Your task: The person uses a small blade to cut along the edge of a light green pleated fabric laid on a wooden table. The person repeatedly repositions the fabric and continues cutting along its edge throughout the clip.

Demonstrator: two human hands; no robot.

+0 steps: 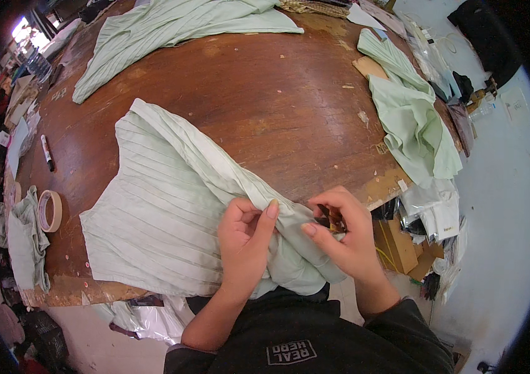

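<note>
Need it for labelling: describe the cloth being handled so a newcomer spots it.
Find the big brown wooden table, then its near edge, by the person's body. A pale green, ridged cloth spreads there. Unlike the far cloth and right-side cloth, it is pinched in the left hand.

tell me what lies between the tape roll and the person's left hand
In the head view, a strip of brown tabletop comes first beside the tape roll, then the pale green pleated garment reaches to the left hand.
</note>
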